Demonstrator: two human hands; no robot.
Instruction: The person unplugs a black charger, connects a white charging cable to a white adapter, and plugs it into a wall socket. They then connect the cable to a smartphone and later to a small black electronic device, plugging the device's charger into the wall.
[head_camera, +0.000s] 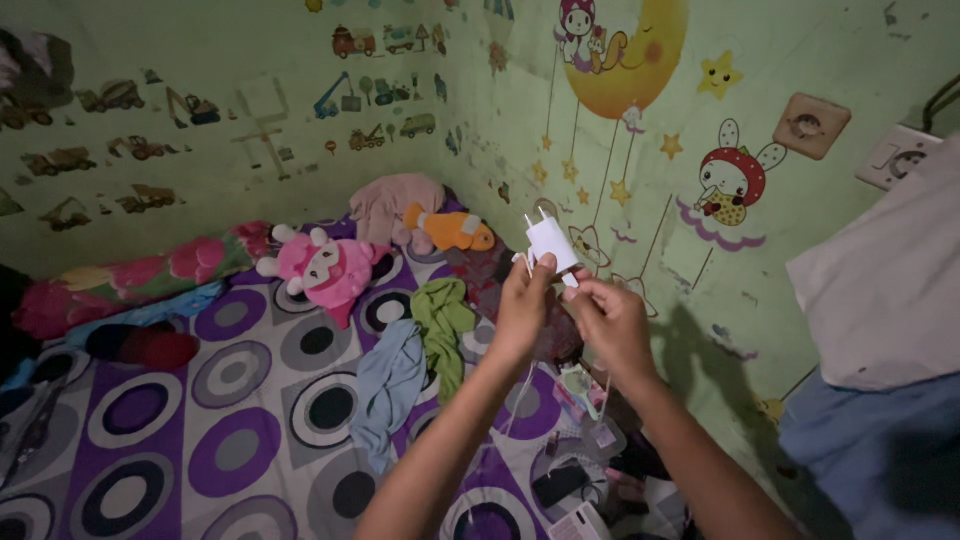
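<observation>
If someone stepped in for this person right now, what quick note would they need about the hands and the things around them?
Left hand: raised, fingers closed on the white charger plug, prongs pointing up.
Right hand: beside the left, pinching at the plug's lower end, where a thin white cable hangs down.
Nearby: two wall sockets up on the right of the green wall; the plug is in neither. On the patterned bed sheet lie a pink plush toy, an orange fish toy and loose clothes.
Done: plug in hand. Left: it is not yet plugged in.

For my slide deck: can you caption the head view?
Both hands, left and right, hold a white charger above a circle-patterned bed beside a stickered green wall.
</observation>
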